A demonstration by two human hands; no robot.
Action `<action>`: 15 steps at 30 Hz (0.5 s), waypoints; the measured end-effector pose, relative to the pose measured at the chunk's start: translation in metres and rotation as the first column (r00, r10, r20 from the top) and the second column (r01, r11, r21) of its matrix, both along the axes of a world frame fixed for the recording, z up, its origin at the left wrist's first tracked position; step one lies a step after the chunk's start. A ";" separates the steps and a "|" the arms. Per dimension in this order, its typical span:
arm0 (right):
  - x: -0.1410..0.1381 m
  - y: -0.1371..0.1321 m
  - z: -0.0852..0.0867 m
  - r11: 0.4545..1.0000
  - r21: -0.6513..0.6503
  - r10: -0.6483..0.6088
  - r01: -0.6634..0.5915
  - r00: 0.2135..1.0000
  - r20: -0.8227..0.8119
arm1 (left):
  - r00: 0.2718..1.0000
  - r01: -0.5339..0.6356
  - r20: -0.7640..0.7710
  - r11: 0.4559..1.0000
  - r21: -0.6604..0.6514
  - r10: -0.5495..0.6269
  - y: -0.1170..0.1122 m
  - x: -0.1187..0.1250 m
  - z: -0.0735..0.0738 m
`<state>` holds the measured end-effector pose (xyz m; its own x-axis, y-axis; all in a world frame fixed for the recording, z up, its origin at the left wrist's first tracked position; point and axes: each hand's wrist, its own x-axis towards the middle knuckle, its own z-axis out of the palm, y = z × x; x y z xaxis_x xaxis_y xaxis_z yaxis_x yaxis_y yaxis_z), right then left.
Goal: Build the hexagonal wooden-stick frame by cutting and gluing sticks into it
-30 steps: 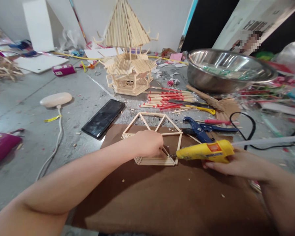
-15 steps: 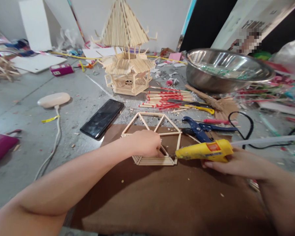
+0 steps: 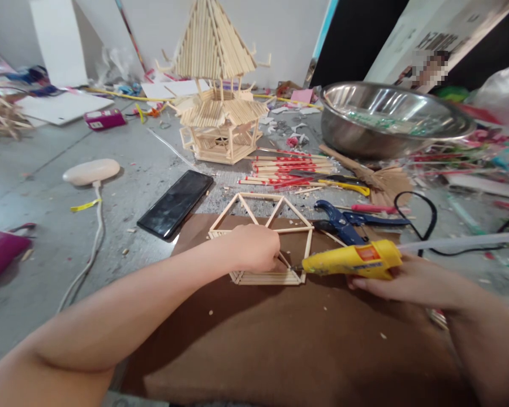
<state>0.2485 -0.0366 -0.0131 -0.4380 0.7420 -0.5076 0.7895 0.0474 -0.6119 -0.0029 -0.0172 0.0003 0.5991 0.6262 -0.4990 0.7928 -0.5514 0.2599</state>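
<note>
A six-sided frame of thin wooden sticks (image 3: 296, 230) lies flat on a brown board (image 3: 271, 350), with sticks running inward as spokes. Along its near side, several sticks lie side by side. My left hand (image 3: 257, 247) reaches over the middle, fingers curled down and pressed on a wooden stick (image 3: 265, 277) of that near row; the hand hides part of the frame. In my right hand (image 3: 411, 282) is a yellow glue gun (image 3: 352, 261), its nozzle pointing left at the frame's near right corner. A clear glue stick (image 3: 458, 243) sticks out of its back.
Beyond the frame stands a stick-built pavilion (image 3: 216, 51). A phone (image 3: 176, 203) lies to the left, blue cutters (image 3: 339, 221) to the right. Red-wrapped sticks (image 3: 288, 167), a yellow-handled knife (image 3: 348, 186) and a steel basin (image 3: 365, 133) are farther back. A white device (image 3: 91, 171) trails a cable.
My left fingers have shifted slightly right along the near row, closer to the nozzle. The glue gun stays at the same corner.
</note>
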 end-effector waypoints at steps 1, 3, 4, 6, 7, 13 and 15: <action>0.000 0.000 0.000 1.000 -0.003 0.003 -0.003 1.000 0.004 | 1.000 0.000 -0.005 1.000 -0.004 0.000 0.000 0.000 0.000; -0.002 0.000 0.001 1.000 -0.008 0.004 -0.004 1.000 0.025 | 1.000 0.000 -0.007 1.000 -0.003 0.000 0.000 0.000 0.001; -0.002 0.000 0.002 1.000 -0.006 0.000 0.000 0.999 0.035 | 1.000 -0.001 -0.007 1.000 -0.001 0.001 0.000 0.000 0.001; -0.004 0.000 0.003 1.000 0.007 -0.014 0.014 0.999 0.047 | 1.000 -0.002 -0.005 1.000 0.004 0.002 0.000 0.000 0.000; -0.004 0.000 0.002 1.000 0.008 -0.019 0.018 0.999 0.048 | 1.000 0.000 -0.004 1.000 0.004 0.000 0.000 0.001 0.000; -0.002 0.000 0.000 1.000 -0.004 -0.028 0.028 1.000 -0.005 | 1.000 0.010 0.007 1.000 0.008 -0.010 0.003 -0.002 -0.006; -0.004 0.000 0.002 1.000 0.002 -0.024 0.024 1.000 0.011 | 0.997 0.053 0.057 0.999 0.009 -0.053 0.006 -0.007 -0.007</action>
